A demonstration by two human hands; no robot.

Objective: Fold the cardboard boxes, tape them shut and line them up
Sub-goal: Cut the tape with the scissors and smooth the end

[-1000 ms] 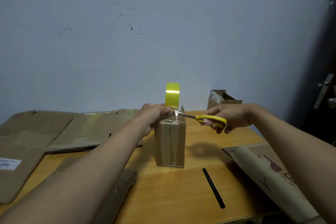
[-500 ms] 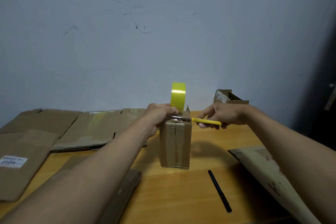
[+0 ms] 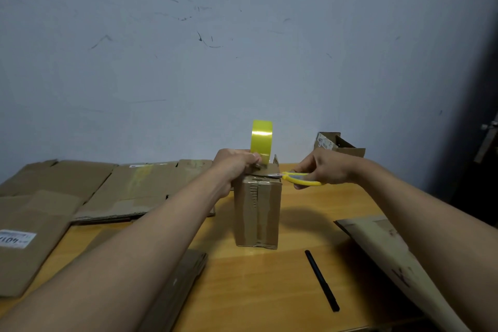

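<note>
Taping in progress on one upright brown cardboard box [image 3: 257, 213] mid wooden table [image 3: 269, 277]: left hand [image 3: 237, 163] grips yellow tape roll [image 3: 261, 140] on its top, right hand [image 3: 323, 167] holds yellow-handled scissors [image 3: 299, 178] at the tape. Flat cardboard sheets [image 3: 80, 186] along the left edge remain unfolded; one open box [image 3: 336, 144] stands at the far edge, nothing lined up yet.

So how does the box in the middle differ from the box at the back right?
The middle box stands closed, taped down its front, with both hands working at its top. The back box is open on top, untouched, beside the wall. Both are brown cardboard, already folded up, standing on the wooden table.
</note>
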